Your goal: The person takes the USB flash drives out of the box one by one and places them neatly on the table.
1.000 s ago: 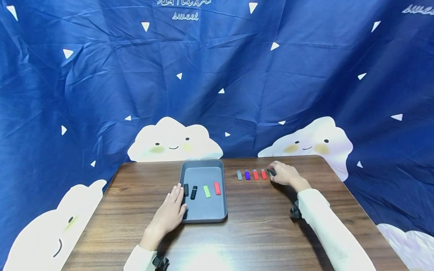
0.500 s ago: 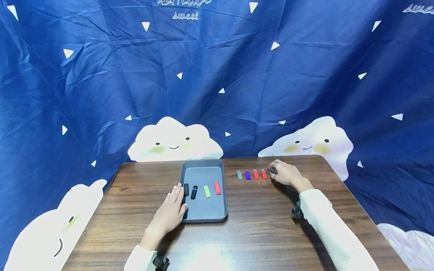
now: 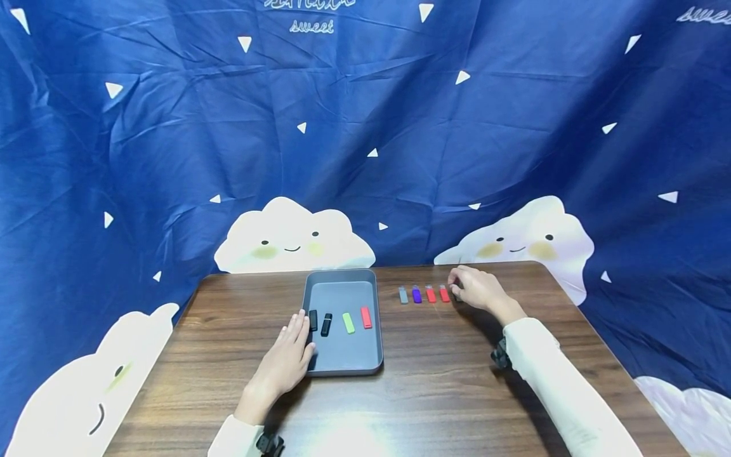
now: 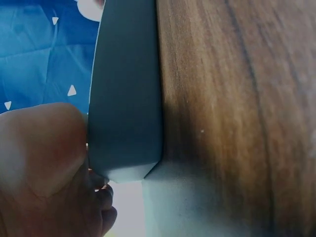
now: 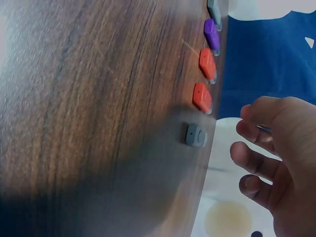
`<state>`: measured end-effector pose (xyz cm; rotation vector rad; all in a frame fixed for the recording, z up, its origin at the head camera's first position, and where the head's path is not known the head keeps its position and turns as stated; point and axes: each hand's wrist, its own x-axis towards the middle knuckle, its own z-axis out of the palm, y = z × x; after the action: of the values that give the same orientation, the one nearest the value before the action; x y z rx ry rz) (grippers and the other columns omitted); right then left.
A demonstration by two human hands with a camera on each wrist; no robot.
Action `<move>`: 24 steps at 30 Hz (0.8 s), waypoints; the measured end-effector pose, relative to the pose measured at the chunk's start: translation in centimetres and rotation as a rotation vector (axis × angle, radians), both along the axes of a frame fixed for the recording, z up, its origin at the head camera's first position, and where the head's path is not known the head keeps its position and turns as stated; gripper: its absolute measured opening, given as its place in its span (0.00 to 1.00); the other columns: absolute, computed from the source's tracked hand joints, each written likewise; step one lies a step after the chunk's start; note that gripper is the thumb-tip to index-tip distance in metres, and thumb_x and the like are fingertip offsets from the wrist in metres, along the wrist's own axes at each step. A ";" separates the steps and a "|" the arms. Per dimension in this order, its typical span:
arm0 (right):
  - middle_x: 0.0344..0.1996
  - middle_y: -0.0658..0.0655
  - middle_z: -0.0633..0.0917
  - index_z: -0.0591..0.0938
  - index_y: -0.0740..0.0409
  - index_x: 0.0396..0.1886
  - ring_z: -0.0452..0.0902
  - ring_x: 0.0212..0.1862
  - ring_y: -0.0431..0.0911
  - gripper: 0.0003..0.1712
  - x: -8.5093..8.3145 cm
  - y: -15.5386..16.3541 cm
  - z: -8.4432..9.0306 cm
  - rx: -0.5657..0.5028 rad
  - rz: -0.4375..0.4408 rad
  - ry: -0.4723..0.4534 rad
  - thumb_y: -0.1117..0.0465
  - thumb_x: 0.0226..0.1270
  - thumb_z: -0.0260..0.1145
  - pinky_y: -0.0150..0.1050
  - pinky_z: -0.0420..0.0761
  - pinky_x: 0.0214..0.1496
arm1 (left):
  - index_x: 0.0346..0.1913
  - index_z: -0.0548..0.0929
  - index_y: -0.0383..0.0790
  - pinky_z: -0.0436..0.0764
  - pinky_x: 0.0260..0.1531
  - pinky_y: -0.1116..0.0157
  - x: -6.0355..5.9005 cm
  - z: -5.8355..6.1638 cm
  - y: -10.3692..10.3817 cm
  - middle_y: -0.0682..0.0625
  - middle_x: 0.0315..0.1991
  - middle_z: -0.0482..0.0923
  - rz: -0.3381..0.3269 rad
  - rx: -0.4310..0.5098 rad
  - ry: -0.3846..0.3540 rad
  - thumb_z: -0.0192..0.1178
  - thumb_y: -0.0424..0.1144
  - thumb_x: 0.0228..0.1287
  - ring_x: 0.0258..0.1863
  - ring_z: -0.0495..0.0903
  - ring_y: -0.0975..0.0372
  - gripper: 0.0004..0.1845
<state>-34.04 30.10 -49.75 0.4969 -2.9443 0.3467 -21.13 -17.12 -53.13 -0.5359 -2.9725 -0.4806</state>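
My left hand (image 3: 285,358) rests with straight fingers along the left wall of a grey tray (image 3: 345,355). Inside the tray lie two black USB sticks (image 3: 326,325), a lime green one (image 3: 348,323) and a red one (image 3: 366,317). Beyond the tray's right side, a grey-blue USB stick (image 3: 403,296), a purple one (image 3: 417,295) and two red ones (image 3: 444,294) form a row. At the row's right end is a grey USB stick (image 5: 196,136), seen lying on the table in the right wrist view. My right hand (image 5: 291,158) hovers just off it, fingers loosely bent around nothing.
The brown wooden table (image 3: 445,393) ends just behind the row of sticks. Behind it hangs a blue cloth (image 3: 400,127) with clouds and white triangles. The tray's raised wall (image 4: 126,89) shows in the left wrist view.
My right hand has come off the grey USB stick at the end of the row and lifted slightly. The left hand and the tray have stayed put.
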 end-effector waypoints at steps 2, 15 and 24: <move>0.41 0.52 0.88 0.83 0.48 0.37 0.86 0.40 0.51 0.03 0.0 -0.3 0.2 0.005 0.005 0.014 0.57 0.69 0.71 0.57 0.84 0.39 | 0.80 0.61 0.22 0.62 0.82 0.40 0.1 0.0 0.0 0.30 0.84 0.55 0.000 0.001 0.007 0.51 0.41 0.84 0.84 0.57 0.38 0.32; 0.36 0.48 0.88 0.84 0.45 0.34 0.87 0.39 0.50 0.02 0.2 -2.5 1.3 0.024 0.048 0.061 0.57 0.67 0.70 0.54 0.84 0.36 | 0.79 0.63 0.22 0.62 0.82 0.40 0.4 0.3 -0.1 0.30 0.83 0.56 0.005 -0.016 0.015 0.52 0.41 0.84 0.84 0.57 0.39 0.32; 0.31 0.43 0.86 0.85 0.43 0.34 0.82 0.34 0.42 0.02 0.6 -5.1 2.6 -0.010 0.101 0.064 0.55 0.67 0.71 0.49 0.83 0.36 | 0.80 0.61 0.22 0.61 0.82 0.41 0.2 0.0 -0.2 0.30 0.84 0.54 0.001 -0.006 0.006 0.50 0.41 0.85 0.84 0.56 0.39 0.32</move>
<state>-33.45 25.04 -47.19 0.6446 -2.8609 0.3497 -20.90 -17.32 -53.10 -0.5351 -2.9697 -0.4687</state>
